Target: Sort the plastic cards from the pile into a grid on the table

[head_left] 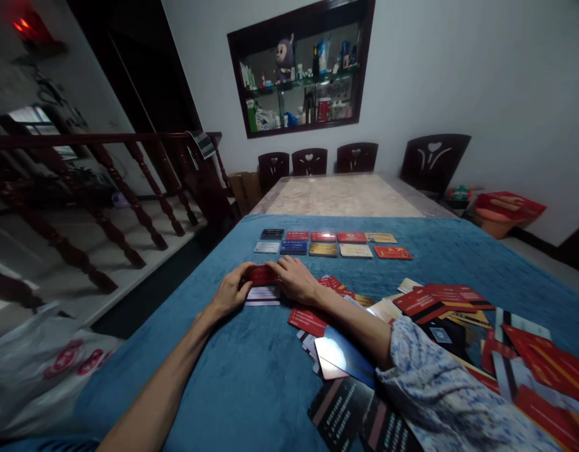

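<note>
Both my hands are closed on the ends of a red card [261, 275] on the blue cloth. My left hand [230, 290] pinches its left end, and my right hand [295, 278] grips its right end. A pale card with a dark stripe [263, 296] shows just below it; whether it belongs to the same stack I cannot tell. Beyond my hands, two rows of neat card stacks include a black stack [273, 233], a blue stack [293, 247], a gold stack [323, 250] and a red stack [393, 252]. Mixed loose cards, such as a black card [336, 408], spread under and around my right forearm.
The blue cloth [233, 376] covers the near part of the table, with a marble-look top [336, 194] beyond. Chairs [309, 162] line the far side. A white plastic bag [39, 370] sits at the near left, by a wooden railing [124, 194].
</note>
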A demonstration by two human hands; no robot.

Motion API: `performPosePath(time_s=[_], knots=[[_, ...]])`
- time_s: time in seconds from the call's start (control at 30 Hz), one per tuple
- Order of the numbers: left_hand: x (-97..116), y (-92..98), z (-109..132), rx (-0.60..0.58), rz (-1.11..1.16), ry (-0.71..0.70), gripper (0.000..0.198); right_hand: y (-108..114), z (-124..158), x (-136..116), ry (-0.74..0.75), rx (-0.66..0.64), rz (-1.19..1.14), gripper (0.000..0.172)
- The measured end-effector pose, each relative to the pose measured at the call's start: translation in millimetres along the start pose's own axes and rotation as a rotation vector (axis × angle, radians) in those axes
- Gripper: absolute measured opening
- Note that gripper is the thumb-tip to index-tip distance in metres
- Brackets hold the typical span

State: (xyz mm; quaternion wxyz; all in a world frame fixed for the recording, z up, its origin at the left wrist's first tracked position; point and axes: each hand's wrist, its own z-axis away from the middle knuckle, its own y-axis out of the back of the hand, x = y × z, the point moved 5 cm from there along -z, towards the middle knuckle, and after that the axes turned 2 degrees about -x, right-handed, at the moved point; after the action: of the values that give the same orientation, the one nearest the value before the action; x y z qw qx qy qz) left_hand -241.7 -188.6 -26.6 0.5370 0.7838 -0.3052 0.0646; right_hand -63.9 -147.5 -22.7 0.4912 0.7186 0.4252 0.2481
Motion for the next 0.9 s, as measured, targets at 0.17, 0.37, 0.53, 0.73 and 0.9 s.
performPosePath(time_s=[0.17, 0.37, 0.53, 0.73, 0.9], knots=[[1.1, -0.8, -0.8, 0.004, -0.027, -0.020, 0.042, 1.3, 0.4, 0.7, 0.016, 0.028, 0.018, 0.052], [2.6, -0.4, -1.1, -0.037, -0.044, -0.019, 0.048, 2.0, 0.6, 3.4, 0.007, 0.019, 0.022, 0.052], [3.4, -1.2, -2.6, -0.046, -0.071, -0.040, 0.055, 3.6, 0.5, 4.9, 0.018, 0.009, 0.012, 0.053], [2.2, -1.9, -4.4, -0.070, -0.081, -0.048, 0.054, 5.6, 0.0, 9.6, 0.008, -0.009, 0.009, 0.050], [4.6, -1.6, -7.0, -0.071, -0.117, -0.065, 0.052, 13.1, -1.3, 12.5, 0.012, -0.021, 0.014, 0.050]])
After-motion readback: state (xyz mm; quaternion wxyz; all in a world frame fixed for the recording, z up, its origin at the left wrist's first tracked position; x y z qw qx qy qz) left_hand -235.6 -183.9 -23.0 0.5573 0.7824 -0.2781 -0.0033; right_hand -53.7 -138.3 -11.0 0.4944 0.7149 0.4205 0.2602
